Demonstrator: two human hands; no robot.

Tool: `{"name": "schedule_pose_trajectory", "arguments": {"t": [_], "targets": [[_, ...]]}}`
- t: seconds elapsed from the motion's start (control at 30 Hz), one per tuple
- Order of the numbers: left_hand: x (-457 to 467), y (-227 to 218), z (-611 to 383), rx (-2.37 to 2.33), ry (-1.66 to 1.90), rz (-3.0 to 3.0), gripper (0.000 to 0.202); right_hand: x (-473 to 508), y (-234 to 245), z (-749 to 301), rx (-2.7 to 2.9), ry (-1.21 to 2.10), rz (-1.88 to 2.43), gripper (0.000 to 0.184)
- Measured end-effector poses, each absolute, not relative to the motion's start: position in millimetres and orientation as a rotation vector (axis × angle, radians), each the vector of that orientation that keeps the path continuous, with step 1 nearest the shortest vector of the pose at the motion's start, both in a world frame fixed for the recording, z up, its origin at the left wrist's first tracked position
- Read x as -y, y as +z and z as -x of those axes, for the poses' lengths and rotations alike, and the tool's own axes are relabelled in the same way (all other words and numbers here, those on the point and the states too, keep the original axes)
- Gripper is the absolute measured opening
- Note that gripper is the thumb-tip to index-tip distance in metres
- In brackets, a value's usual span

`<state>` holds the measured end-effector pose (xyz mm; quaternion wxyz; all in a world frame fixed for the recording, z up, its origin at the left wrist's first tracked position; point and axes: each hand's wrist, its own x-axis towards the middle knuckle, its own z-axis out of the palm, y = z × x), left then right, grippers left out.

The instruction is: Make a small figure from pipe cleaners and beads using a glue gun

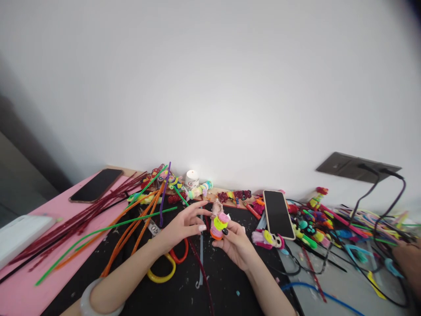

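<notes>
My right hand (pixel 237 245) grips a small figure wound from fuzzy pipe cleaners (pixel 219 224), with pink, yellow and orange bands. Just left of it hovers my left hand (pixel 188 221), fingers spread and apart from the figure, holding nothing. A dark red pipe cleaner (pixel 201 263) lies on the black mat below both hands. Scissors with yellow and red handles (pixel 161 268) rest under my left forearm, partly covered. To the right of my right hand lies another pipe-cleaner figure (pixel 267 239) in lilac and yellow.
Loose dark red, orange and green pipe cleaners (pixel 108 228) spread across the left. A dark phone (pixel 97 185) lies there; a pale-rimmed phone (pixel 279 214) leans at right. Along the wall stand a paper cup (pixel 192 179) and several figures. Black cables run from a socket (pixel 357 166). Another person's hand (pixel 408 261) is at far right.
</notes>
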<state>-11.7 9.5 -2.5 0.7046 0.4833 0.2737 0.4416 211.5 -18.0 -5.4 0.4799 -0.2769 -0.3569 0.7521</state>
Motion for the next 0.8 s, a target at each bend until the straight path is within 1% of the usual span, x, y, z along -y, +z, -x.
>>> {"name": "schedule_pose_trajectory", "arguments": {"t": [0.13, 0.27, 0.47, 0.53, 0.6, 0.7, 0.73, 0.8], "targets": [[-5, -5, 8, -0.666, 0.945, -1.25, 0.079, 18, -8, -211, 0.916, 1.868, 0.657, 0.047], [1, -1, 4, -0.696, 0.938, -1.329, 0.08, 18, -9, -210, 0.94, 1.891, 0.624, 0.045], [6, 0, 0, -0.665, 0.896, -1.228, 0.086, 17, -27, -208, 0.963, 1.895, 0.618, 0.053], [5, 0, 0, -0.664, 0.91, -1.162, 0.089, 17, -32, -207, 0.983, 1.894, 0.625, 0.051], [3, 0, 0, -0.688, 0.982, -1.093, 0.089, 17, -31, -207, 0.985, 1.883, 0.628, 0.053], [-4, 4, 4, -0.751, 1.187, -0.989, 0.083, 19, -21, -208, 0.971, 1.831, 0.669, 0.058], [-7, 5, 6, -0.782, 1.257, -0.966, 0.08, 20, -18, -208, 1.0, 1.81, 0.719, 0.056], [-12, 8, 9, -0.86, 1.361, -0.946, 0.077, 22, -14, -206, 1.117, 1.711, 0.828, 0.043]]}}
